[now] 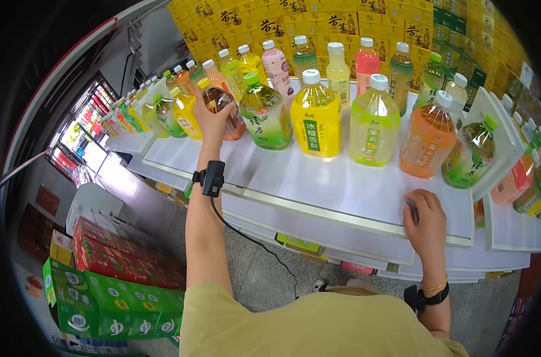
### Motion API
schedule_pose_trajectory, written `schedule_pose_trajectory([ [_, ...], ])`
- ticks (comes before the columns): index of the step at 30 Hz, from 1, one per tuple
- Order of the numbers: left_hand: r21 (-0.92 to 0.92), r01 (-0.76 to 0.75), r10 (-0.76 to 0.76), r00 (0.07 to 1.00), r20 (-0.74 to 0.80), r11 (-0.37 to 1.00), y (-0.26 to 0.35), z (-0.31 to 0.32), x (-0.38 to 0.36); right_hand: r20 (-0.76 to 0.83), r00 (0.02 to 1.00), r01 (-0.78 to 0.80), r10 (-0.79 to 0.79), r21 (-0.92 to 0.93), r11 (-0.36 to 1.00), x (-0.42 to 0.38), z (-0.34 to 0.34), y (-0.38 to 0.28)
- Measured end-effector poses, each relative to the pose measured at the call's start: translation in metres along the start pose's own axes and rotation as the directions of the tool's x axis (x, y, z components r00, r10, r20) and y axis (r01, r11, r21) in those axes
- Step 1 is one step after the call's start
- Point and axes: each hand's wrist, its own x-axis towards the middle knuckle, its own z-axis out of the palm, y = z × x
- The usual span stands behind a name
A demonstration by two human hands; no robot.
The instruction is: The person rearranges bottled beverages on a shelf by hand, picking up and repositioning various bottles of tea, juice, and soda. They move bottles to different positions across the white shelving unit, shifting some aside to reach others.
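My left hand point(213, 119) reaches to the front row on the white shelf. Its fingers and thumb are wrapped around a brown tea bottle point(233, 126) with a yellow cap, which stands upright. Right beside that bottle is a green tea bottle point(264, 122), and to the left a yellow drink bottle point(186, 113). My right hand point(426, 217) is at the shelf's front edge with its fingers curled in. A small dark patch shows by these fingers; what it is, I cannot make out. The orange drink bottle point(428, 143) stands behind this hand, apart from it.
More large bottles, such as a yellow pear drink point(316, 122) and a pale green one point(374, 125), line the white shelf point(294, 184). Smaller bottles stand behind, before stacked yellow cartons point(336, 24). Green boxes point(113, 306) sit lower left. A cable point(252, 241) hangs from my left wrist.
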Motion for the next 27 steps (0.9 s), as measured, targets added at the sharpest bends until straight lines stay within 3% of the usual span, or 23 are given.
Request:
schedule_pose_trajectory([
  [3, 0.118, 0.052, -0.049, 0.998, -0.028, 0.992, 0.007, -0.003, -0.006, 0.003, 1.000, 0.005, -0.005, -0.006, 1.000, -0.001, 0.002, 0.000],
  [11, 0.024, 0.024, -0.025, 0.998, 0.053, 0.999, 0.009, -0.005, -0.013, -0.009, 0.997, -0.078, 0.079, 0.027, 0.997, -0.002, 0.005, -0.002],
  [22, 0.113, 0.016, -0.012, 0.999, -0.040, 0.993, 0.019, 0.001, -0.024, -0.042, 0.994, -0.101, 0.100, -0.020, 0.995, -0.002, 0.009, -0.006],
  [27, 0.075, -0.001, 0.002, 1.000, -0.007, 0.997, 0.015, 0.001, -0.023, -0.032, 0.999, -0.015, 0.014, -0.052, 0.999, 0.000, 0.007, -0.002],
])
